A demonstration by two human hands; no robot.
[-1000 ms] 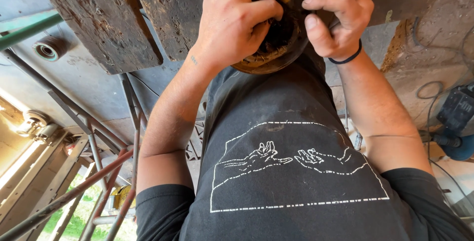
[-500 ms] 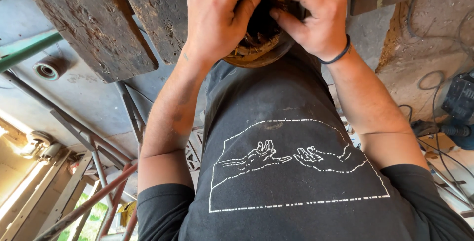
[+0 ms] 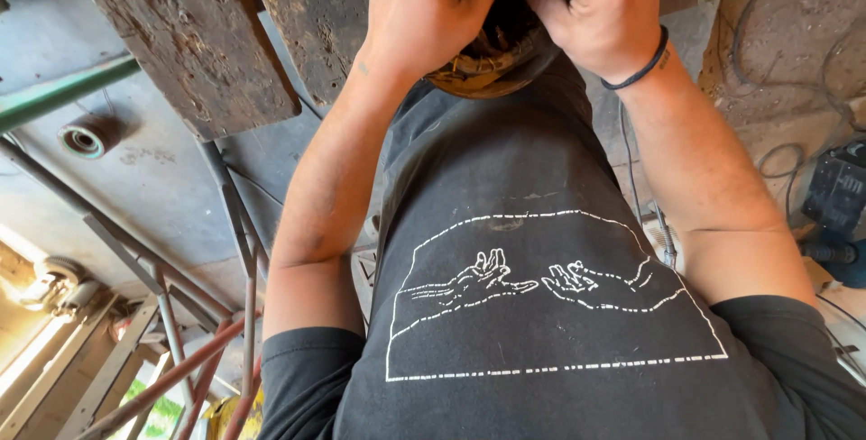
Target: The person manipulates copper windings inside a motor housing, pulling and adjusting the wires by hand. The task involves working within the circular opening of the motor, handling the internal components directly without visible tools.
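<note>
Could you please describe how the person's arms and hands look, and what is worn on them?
Both arms are bare from the short dark grey T-shirt sleeves down. The left hand wears nothing; a small dark mark sits near its wrist. The right hand has a thin black band around the wrist. No gloves, no watch. The forearms look dusty.

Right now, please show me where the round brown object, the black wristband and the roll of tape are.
round brown object (image 3: 483, 75): head view, lower rim.
black wristband (image 3: 642, 68): head view, band on wrist.
roll of tape (image 3: 86, 138): head view, its side.
</note>
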